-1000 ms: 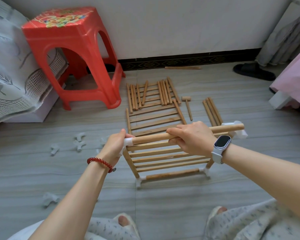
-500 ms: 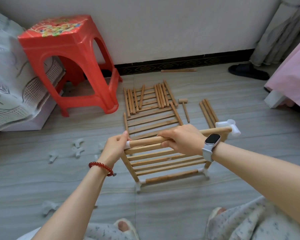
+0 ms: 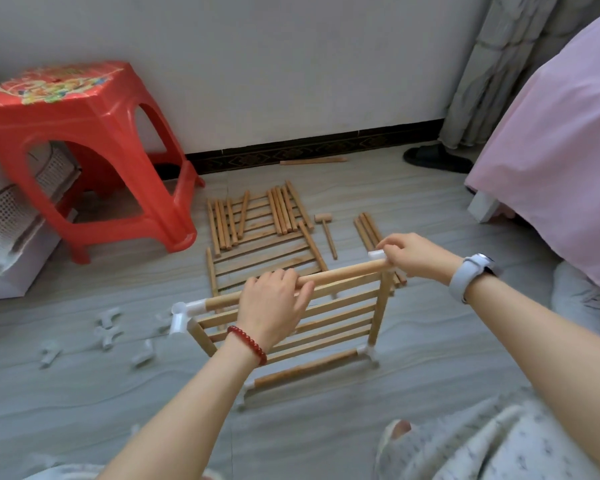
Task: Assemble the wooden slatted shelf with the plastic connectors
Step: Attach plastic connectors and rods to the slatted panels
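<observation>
Our left hand (image 3: 274, 306) curls over the top dowel (image 3: 340, 273) of the slatted panel (image 3: 291, 327) near its middle, fingers wrapped round the rod. Our right hand (image 3: 413, 254) is at the dowel's far right end, fingertips pinching the white corner connector (image 3: 377, 255) seated there. The panel stands tilted on the floor (image 3: 326, 427) between and below our hands, its lower corners already capped in white, and another connector (image 3: 184, 311) caps the top rail out past our left hand.

To seat this corner well, we would judge it best to keep the left grip firm so the frame cannot twist, then push the connector straight along the rod's axis, not at an angle, until it appears fully home.

Beyond our hands lie a second slatted panel (image 3: 264, 258) flat on the floor, loose dowels (image 3: 281, 209) across it, and a small wooden mallet (image 3: 326, 230). Spare connectors (image 3: 108, 327) are scattered to the left of our left hand, with a red stool (image 3: 84, 140) farther off.
</observation>
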Demonstrator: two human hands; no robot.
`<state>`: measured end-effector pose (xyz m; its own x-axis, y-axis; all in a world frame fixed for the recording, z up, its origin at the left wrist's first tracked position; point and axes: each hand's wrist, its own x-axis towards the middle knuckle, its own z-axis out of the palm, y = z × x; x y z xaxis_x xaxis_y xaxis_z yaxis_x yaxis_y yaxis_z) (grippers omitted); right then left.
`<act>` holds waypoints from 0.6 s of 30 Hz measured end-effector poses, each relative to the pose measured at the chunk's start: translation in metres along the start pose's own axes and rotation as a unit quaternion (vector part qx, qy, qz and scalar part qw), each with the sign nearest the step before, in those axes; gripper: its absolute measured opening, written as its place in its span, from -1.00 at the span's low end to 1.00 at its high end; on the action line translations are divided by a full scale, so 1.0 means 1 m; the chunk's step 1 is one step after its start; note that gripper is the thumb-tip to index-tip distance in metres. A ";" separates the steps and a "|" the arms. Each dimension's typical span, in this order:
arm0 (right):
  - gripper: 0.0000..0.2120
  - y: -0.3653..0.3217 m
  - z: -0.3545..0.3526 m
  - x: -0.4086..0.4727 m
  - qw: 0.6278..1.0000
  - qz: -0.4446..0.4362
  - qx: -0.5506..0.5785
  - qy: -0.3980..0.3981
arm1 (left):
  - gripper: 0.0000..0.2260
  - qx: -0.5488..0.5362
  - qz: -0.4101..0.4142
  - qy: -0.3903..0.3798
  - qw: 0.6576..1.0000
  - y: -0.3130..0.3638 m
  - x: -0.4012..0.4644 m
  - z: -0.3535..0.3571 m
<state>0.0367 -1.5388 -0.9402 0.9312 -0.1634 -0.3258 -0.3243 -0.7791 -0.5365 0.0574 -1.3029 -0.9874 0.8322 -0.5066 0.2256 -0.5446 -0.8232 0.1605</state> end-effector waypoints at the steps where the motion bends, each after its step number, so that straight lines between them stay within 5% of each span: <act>1: -0.70 0.003 -0.001 -0.002 1.000 0.008 0.018 -0.020 | -0.67 -0.004 0.016 -0.011 1.000 0.010 0.008 0.001; 8: -0.55 0.022 -0.016 -0.020 0.967 0.017 0.154 -0.201 | -0.48 0.048 0.137 -0.028 0.989 0.045 0.025 0.018; 12: -0.49 0.020 -0.008 -0.028 0.974 -0.020 0.040 -0.224 | -0.49 0.021 0.187 0.043 0.981 0.030 0.016 0.017; 18: -0.44 0.014 0.007 -0.035 0.965 -0.076 -0.048 -0.247 | -0.45 0.019 0.200 0.053 0.978 0.012 0.005 0.012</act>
<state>-0.0014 -1.5395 -0.9421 0.7664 0.2477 -0.5927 -0.1512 -0.8272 -0.5412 0.0562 -1.3183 -0.9958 0.5361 -0.7622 0.3628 -0.8189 -0.5740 0.0042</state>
